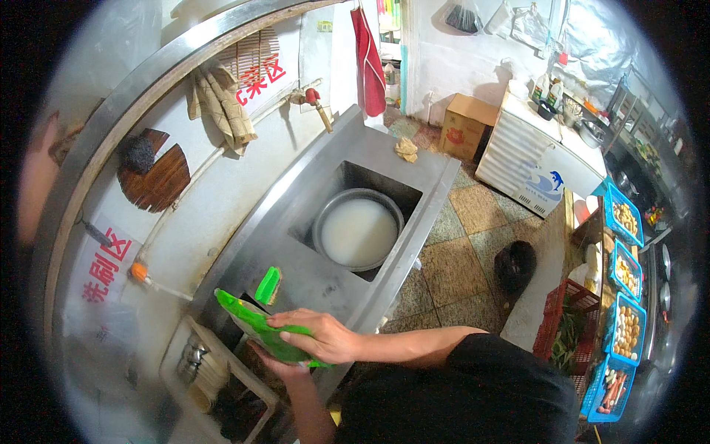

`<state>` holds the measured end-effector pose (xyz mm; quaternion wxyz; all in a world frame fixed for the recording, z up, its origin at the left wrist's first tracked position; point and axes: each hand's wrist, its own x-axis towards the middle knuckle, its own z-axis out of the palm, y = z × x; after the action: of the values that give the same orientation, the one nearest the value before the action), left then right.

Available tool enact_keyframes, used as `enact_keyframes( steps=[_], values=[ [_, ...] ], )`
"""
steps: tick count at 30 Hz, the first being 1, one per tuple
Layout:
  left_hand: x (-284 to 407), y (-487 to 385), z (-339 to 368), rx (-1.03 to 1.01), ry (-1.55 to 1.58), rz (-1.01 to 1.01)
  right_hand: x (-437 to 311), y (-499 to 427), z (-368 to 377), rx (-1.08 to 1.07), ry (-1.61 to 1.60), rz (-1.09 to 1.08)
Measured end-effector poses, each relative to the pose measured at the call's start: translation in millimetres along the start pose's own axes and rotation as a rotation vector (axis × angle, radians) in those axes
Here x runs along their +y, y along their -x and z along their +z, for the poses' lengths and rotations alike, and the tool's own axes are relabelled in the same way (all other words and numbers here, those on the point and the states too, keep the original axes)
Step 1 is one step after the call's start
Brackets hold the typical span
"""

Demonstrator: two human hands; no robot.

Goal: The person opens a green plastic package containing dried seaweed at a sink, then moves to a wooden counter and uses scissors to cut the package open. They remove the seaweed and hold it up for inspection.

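Note:
Both of my hands are on a green plastic package (260,330) above the near end of the stainless steel sink counter (302,288). My right hand (319,333) grips its upper side, with the fingers folded over it. My left hand (283,363) supports it from below and is partly hidden. Just beyond the package, a green scrubbing brush (268,285) lies on the counter. Farther on, a round basin (318,236) full of cloudy whitish water (358,232) sits in the sink bowl. A crumpled tan cloth (406,150) lies at the counter's far end.
A plastic rack (252,383) with bowls stands at the lower left. On the wall are a tap with a red handle (312,96) and hanging gloves (222,105). To the right are a cardboard box (463,127), a white chest freezer (532,166), a dark bin (516,266) and blue baskets (627,327).

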<state>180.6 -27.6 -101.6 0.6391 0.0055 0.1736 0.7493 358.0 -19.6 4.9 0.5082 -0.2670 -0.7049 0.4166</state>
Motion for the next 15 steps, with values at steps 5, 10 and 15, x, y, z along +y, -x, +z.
enact_keyframes(
  steps=[5, 10, 15],
  values=[
    [18, 21, 7, -0.2, -0.098, -0.013, -15, 5, 19, 0.022, -0.037, -0.003],
    [45, 26, -6, -0.129, -0.119, -0.007, -28, 25, 41, 0.029, -0.033, 0.016],
    [65, 34, -16, -0.027, -0.208, -0.046, -39, 50, 57, 0.044, -0.077, 0.104]
  ],
)
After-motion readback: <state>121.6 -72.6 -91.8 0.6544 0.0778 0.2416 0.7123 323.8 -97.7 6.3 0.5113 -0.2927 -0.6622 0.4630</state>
